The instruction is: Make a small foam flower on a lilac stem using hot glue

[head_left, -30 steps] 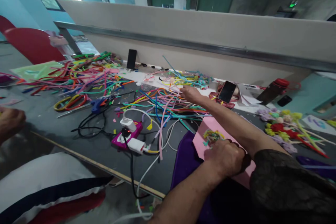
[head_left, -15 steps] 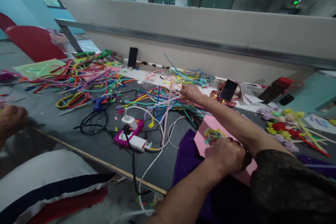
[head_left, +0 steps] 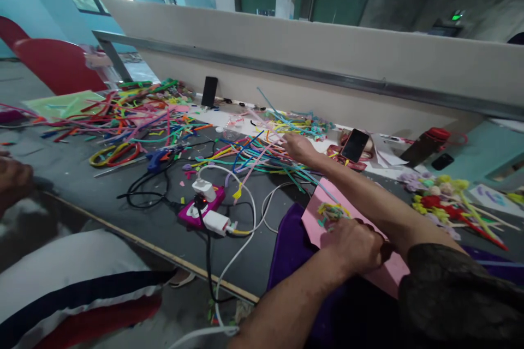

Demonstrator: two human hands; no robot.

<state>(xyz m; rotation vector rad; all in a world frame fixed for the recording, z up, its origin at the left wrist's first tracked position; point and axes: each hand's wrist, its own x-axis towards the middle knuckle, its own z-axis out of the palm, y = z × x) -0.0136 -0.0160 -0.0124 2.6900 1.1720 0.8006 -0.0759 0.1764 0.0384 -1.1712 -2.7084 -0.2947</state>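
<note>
A twisted bundle of yellow, green and turquoise pipe cleaners (head_left: 333, 211) pokes from the person's clenched left hand (head_left: 354, 245), above a pink sheet (head_left: 391, 274). The right hand (head_left: 301, 148) reaches across to a tangled multicoloured pile of pipe cleaners (head_left: 262, 157); whether it grips any, I cannot tell. Bare dark grey tabletop (head_left: 159, 232) lies between a magenta power strip (head_left: 215, 200) and the table's pale front edge (head_left: 144, 241). A cream partition (head_left: 286, 38) stands behind; a co-worker's hand (head_left: 14, 180) shows far left.

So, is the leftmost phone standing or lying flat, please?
Standing: the phone is on its short edge, dark face toward the camera.
</note>
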